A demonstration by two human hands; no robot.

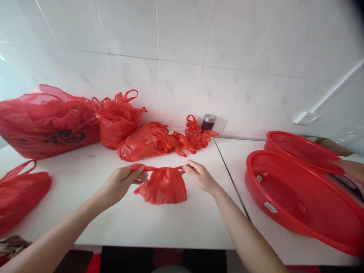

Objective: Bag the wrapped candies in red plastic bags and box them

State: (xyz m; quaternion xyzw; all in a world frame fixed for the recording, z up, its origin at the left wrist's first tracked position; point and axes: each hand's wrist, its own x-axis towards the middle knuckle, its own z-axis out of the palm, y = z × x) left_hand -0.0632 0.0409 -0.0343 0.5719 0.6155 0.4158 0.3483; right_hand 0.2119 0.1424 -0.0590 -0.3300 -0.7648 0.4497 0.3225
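A small red plastic bag (166,187) is stretched between my two hands at the middle of the white table. My left hand (121,182) is closed around one end of its twisted top. At the other end, my right hand (198,174) pinches the plastic between thumb and fingers. The pulled top runs nearly level between them, and the body of the bag hangs below, its lower edge at the tabletop. What the bag contains, if anything, cannot be made out.
Along the tiled wall stand a large red bag (51,125), a tied red bag (119,121), more crumpled red bags (148,142) and a dark cup (208,123). Another red bag (22,193) lies left. Red baskets (273,189) fill the right, where another person's hand (351,169) reaches in.
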